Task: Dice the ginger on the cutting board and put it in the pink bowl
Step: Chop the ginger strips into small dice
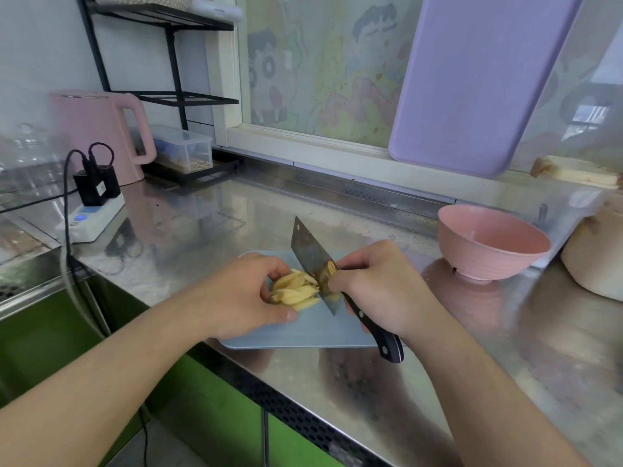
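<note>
Nearest me, right hand point(381, 291) grips the cleaver point(312, 257) by its black handle, blade against the ginger point(296, 291) strips; left hand point(246, 294) fingers curl around them on the cutting board point(303, 332). Beyond my right fingers I see the pink bowl point(492, 242).

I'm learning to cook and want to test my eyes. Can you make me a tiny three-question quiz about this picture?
1. True or false: the pink bowl already has ginger in it.
2. Which hand holds the cleaver? A) left B) right
3. Fill in: the ginger strips lie on the light blue ____.

Key:
1. False; it looks empty.
2. B; the right hand has its grip on the black handle, while the left hand steadies the ginger.
3. Cutting board.
</note>
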